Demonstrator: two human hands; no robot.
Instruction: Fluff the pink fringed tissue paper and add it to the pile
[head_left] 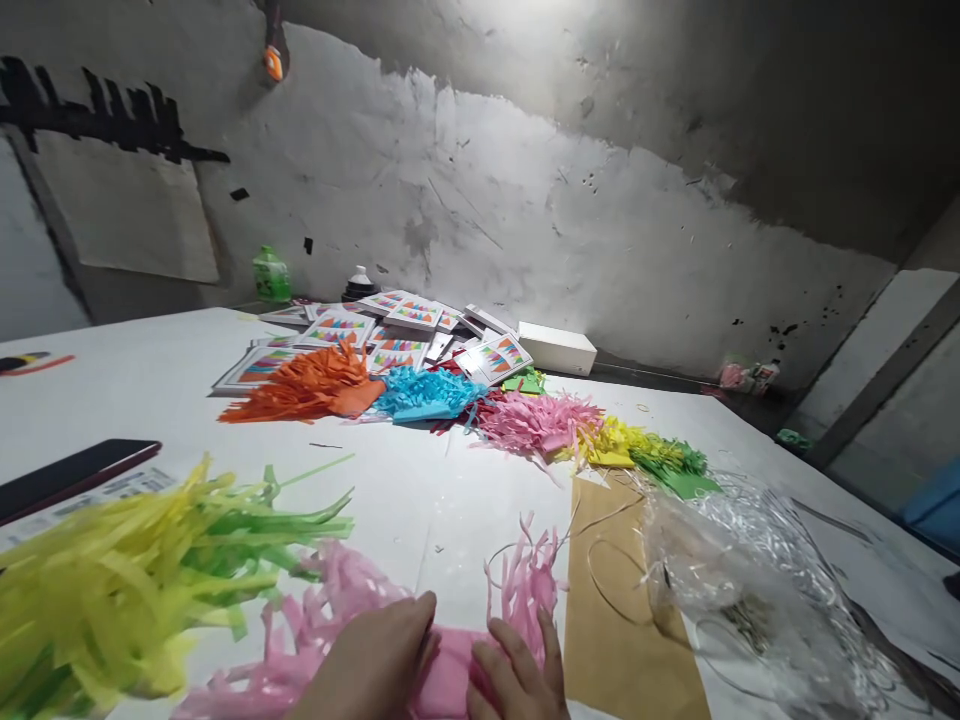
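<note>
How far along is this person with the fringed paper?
In the back row, the orange bundle through the green bundle look gathered, so probably done. The left hand and right hand are on pink paper. The yellow streamers and green streamers, loosely spread at left, seem left to do.

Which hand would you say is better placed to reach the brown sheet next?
Probably the right hand: it lies on the side of the pink paper nearer the brown sheet, while the left hand is farther away.
</note>
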